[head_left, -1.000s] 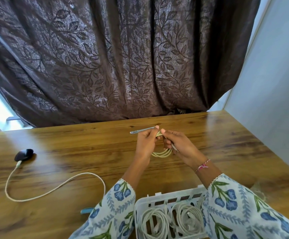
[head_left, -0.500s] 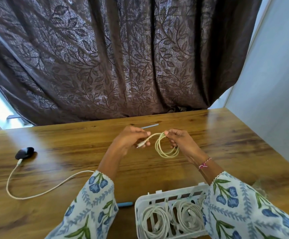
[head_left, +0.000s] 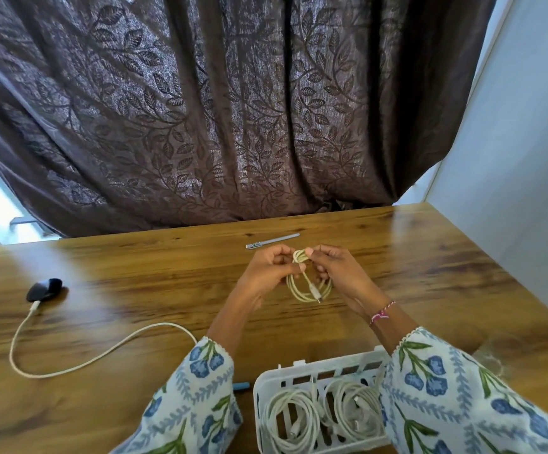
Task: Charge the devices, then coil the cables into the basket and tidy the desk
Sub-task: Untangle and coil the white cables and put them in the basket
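Observation:
A small coil of white cable [head_left: 308, 285] hangs above the wooden desk [head_left: 154, 283] between my hands. My left hand [head_left: 267, 273] grips the coil's left side with curled fingers. My right hand [head_left: 338, 270] pinches the wrapped top of the coil, and the cable's plug end dangles over the loops. A white slotted basket [head_left: 267, 381] at the near edge holds two coiled white cables [head_left: 325, 417]. At the left, a black device [head_left: 44, 289] lies with a long white cable [head_left: 102, 353] plugged into it.
A silver pen [head_left: 272, 240] lies just beyond my hands. A blue pen tip [head_left: 242, 386] shows left of the basket, mostly under my sleeve. A dark leaf-patterned curtain [head_left: 220, 109] hangs behind the desk, and a pale wall [head_left: 511, 158] borders the right edge.
My left hand has moved in from pulling the cable's end to gripping the coil beside my right hand. The plug end now hangs down over the loops.

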